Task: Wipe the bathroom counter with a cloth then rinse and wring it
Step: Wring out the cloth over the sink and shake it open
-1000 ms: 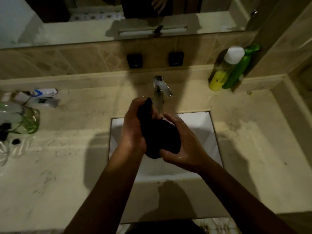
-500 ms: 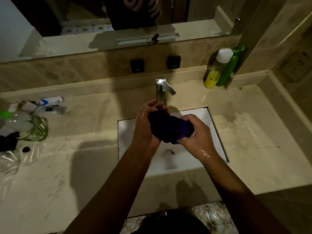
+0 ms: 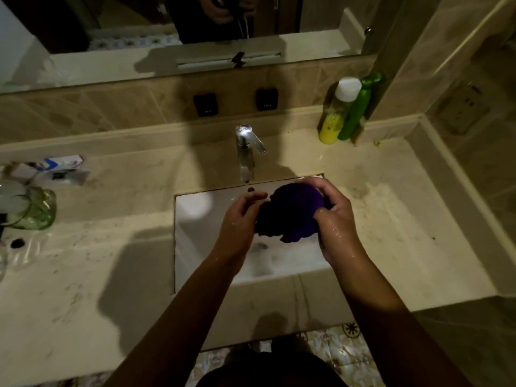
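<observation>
A dark purple cloth (image 3: 287, 213) is bunched between both hands above the white sink basin (image 3: 201, 219). My left hand (image 3: 237, 222) grips its left side, fingers curled over the top. My right hand (image 3: 333, 216) is wet and wraps the cloth's right end, thumb pressed into it. The chrome faucet (image 3: 247, 152) stands just behind the cloth; I see no water stream from it. The beige marble counter (image 3: 83, 275) spreads to both sides of the basin.
A yellow bottle (image 3: 335, 115) with a white cap and a green bottle (image 3: 358, 107) stand at the back right corner. A green glass jar (image 3: 36, 208), a toothpaste box (image 3: 61, 163) and small items sit at the left. A mirror (image 3: 167, 37) runs along the back.
Both hands have shifted right with the cloth, away from under the faucet. The cloth now hangs looser between them, and my left hand's fingers have spread a little.
</observation>
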